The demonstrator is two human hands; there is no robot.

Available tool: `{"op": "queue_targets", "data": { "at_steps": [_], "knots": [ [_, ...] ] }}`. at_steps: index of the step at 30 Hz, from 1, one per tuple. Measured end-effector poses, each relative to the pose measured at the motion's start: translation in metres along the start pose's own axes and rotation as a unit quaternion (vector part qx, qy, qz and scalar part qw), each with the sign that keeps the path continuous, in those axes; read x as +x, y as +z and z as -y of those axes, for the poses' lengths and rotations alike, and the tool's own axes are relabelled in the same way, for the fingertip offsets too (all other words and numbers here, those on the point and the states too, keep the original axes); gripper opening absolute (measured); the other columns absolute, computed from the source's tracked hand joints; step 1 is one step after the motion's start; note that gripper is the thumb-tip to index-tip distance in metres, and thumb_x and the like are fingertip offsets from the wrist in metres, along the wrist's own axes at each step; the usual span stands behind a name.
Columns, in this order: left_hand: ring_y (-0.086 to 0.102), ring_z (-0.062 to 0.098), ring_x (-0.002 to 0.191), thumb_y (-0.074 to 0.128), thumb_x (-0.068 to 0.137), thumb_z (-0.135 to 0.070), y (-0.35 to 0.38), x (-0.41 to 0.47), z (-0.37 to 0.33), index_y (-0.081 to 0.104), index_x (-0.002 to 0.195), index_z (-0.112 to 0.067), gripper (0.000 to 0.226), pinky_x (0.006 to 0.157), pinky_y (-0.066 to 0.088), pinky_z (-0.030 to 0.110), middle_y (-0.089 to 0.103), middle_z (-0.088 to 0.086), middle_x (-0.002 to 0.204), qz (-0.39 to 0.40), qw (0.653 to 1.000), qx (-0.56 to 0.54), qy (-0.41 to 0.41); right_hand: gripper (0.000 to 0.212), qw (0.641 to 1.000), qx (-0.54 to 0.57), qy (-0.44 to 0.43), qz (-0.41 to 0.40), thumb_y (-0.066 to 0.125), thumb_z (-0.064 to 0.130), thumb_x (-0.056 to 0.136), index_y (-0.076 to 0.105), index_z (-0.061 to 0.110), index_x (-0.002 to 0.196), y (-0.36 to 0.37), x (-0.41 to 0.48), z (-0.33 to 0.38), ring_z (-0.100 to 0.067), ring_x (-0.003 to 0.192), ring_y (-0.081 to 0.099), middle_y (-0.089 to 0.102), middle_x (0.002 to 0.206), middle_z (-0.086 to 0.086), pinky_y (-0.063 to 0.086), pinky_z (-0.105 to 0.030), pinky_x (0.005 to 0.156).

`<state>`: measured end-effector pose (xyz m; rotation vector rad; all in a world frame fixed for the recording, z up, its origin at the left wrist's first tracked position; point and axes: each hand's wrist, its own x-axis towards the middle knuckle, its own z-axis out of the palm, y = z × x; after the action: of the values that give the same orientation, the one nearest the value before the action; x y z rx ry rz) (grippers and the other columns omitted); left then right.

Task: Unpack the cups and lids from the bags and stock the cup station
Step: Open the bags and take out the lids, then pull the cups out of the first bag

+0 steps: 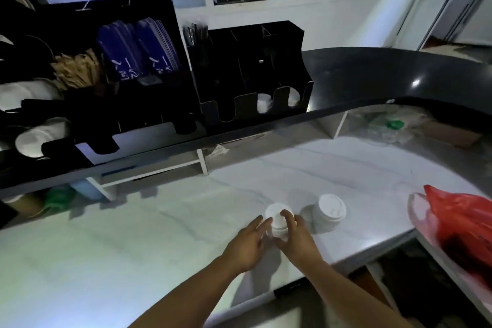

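Gripping a short stack of white lids (278, 224) from both sides: left hand (246, 243) at its 9 o'clock with fingers curled against the side, right hand (295, 241) at its 3 o'clock with fingers hooked over the top rim. Both hands closed on it, stack upright on the pale marble worktop (133, 242), near the front edge.

Second stack of white lids (328, 212) at 2 o'clock from the held one, just beside it, not touching; sip-hole lid on top, tilted slightly away. Red plastic bag (463, 224) at 3 o'clock, well apart, slumped on the worktop's right end; contents not visible.

Worktop curves round to the right. Above it at 12 o'clock runs a glossy black raised counter (372, 72), same curve. On that, the black slotted organizer (255, 72) at 12 o'clock: white lids show in its two right front cutouts, left cutouts look dark. At 10 o'clock a bigger black rack (111, 42) with blue sleeves (138, 48), a bundle of brown stirrers (77, 69), and white cups (40, 136) lying on their sides at the far left.

Under the raised counter: white shelf dividers (202, 161), clutter in the bays, too dim to identify. Back wall white, with glazed panels. Light is low and blue.

Path between the hands and the organizer: bare marble, then the counter lip.
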<state>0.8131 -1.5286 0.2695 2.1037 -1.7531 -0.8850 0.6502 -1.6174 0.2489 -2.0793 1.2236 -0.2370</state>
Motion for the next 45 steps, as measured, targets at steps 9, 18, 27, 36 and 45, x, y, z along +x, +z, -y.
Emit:
{"op": "queue_targets", "data": {
  "at_steps": [9,18,27,36,45],
  "knots": [
    [0.024,0.03,0.148,0.048,0.103,-0.031,0.01,0.001,-0.004,0.023,0.156,-0.036,0.059,0.115,0.036,0.042,0.011,0.002,0.168,0.031,0.994,0.104,0.005,0.075,0.994,-0.106,0.011,0.007,0.069,0.049,0.088,0.035,0.027,0.151,0.008,-0.007,-0.019,-0.037,0.136,0.043,0.036,0.155,-0.016,0.044,-0.045,0.106],
    [0.03,0.021,0.146,0.042,0.102,-0.035,0.0,0.028,-0.069,0.037,0.152,-0.028,0.05,0.116,0.031,0.035,0.032,-0.002,0.16,-0.014,0.985,0.15,0.085,0.051,0.982,-0.178,0.008,-0.057,0.054,0.03,0.098,0.044,0.021,0.147,-0.099,-0.043,-0.033,-0.029,0.13,0.05,0.045,0.151,-0.006,0.043,-0.04,0.106],
    [0.047,0.019,0.134,0.042,0.102,-0.035,0.041,0.077,-0.207,0.05,0.143,-0.027,0.043,0.109,0.039,0.032,0.049,-0.006,0.149,-0.025,0.977,0.149,0.154,0.047,0.971,-0.182,0.09,-0.126,0.05,0.031,0.098,0.047,0.026,0.144,-0.215,-0.085,-0.132,-0.024,0.136,0.043,0.047,0.149,-0.001,0.036,-0.037,0.11],
    [0.055,0.02,0.123,0.045,0.098,-0.033,0.135,0.135,-0.39,0.059,0.132,-0.026,0.037,0.102,0.045,0.032,0.058,-0.004,0.135,-0.013,0.975,0.129,0.179,0.042,0.958,-0.185,0.146,-0.161,0.046,0.034,0.085,0.06,0.028,0.125,-0.338,-0.151,-0.289,-0.031,0.117,0.056,0.061,0.122,-0.003,0.044,-0.039,0.096],
    [0.056,0.019,0.117,0.046,0.095,-0.031,0.189,0.182,-0.484,0.058,0.13,-0.026,0.037,0.097,0.046,0.03,0.06,-0.002,0.127,0.026,0.96,0.145,0.238,0.039,0.955,-0.169,0.173,-0.172,0.052,0.034,0.092,0.059,0.025,0.129,-0.395,-0.161,-0.369,-0.027,0.129,0.047,0.053,0.134,-0.002,0.04,-0.041,0.105]
  ]
}}
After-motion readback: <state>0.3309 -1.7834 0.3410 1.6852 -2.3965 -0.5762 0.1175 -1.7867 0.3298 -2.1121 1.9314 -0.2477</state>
